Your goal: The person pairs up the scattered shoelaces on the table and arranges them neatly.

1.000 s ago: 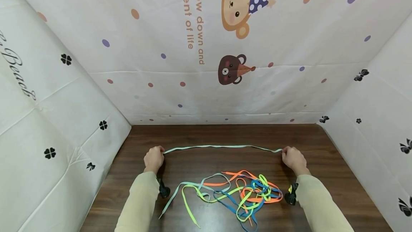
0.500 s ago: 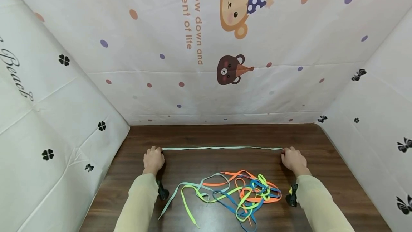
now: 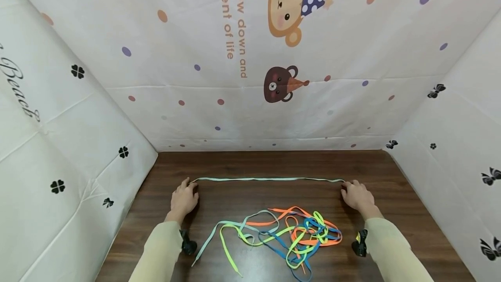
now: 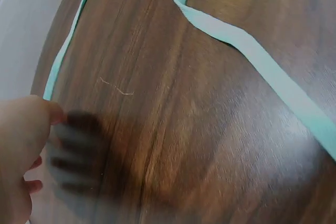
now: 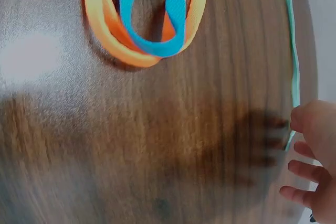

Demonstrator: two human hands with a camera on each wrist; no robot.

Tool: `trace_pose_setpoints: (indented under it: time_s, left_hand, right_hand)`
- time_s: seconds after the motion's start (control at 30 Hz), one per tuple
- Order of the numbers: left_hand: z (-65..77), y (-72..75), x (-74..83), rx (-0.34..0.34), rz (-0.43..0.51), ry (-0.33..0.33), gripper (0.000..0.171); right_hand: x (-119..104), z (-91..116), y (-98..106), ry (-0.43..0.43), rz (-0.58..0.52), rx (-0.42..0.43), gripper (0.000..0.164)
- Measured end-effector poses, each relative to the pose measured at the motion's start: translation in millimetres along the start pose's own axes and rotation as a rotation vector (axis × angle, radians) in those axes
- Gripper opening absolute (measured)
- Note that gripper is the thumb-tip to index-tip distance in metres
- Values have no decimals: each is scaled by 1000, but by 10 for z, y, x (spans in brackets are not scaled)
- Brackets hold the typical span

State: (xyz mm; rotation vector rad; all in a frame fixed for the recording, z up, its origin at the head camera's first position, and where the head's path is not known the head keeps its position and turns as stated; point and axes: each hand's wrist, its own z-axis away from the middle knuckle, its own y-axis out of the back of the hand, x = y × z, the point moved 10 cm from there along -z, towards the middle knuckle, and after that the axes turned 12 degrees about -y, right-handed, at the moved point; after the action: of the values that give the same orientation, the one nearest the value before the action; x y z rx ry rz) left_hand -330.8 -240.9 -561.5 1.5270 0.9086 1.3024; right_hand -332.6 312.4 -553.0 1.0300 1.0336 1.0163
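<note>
A mint-green shoelace (image 3: 266, 179) lies stretched sideways across the wooden table, nearly straight. At its left end is my left hand (image 3: 183, 199), thumb and fingers parted, fingertips right at the lace. The left wrist view shows that lace (image 4: 64, 48) running behind the thumb. My right hand (image 3: 358, 196) rests by the other end with loosely bent fingers. In the right wrist view the thumb (image 5: 300, 119) overlaps the lace (image 5: 294, 51), and its short tip shows below. Nearer the body lies a tangle of shoelaces: orange (image 3: 334, 243), blue (image 3: 275, 238), neon yellow (image 3: 231, 256) and another mint one (image 3: 209, 240).
The dark wooden table (image 3: 156, 247) is bordered by white printed cloth at the back (image 3: 188, 116), left (image 3: 90, 160) and right (image 3: 442, 177). Black wrist cameras (image 3: 188, 243) sit on both forearms, over pale sleeves.
The lace was pulled from a slight bow to straight, both hands gripping its ends. Now my left fingers have let go and spread, drawing slightly left; my right fingers have loosened too.
</note>
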Motion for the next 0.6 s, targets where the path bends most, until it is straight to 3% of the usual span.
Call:
trace_pose_setpoints:
  time_s: [0.27,0.6]
  left_hand:
    - [171,64,127,6,-24,-85,33]
    - [532,170,389,100,-46,-152,40]
  right_hand:
    - [-182,89,134,88,-12,94,34]
    - [-428,224,219,191,-42,211,35]
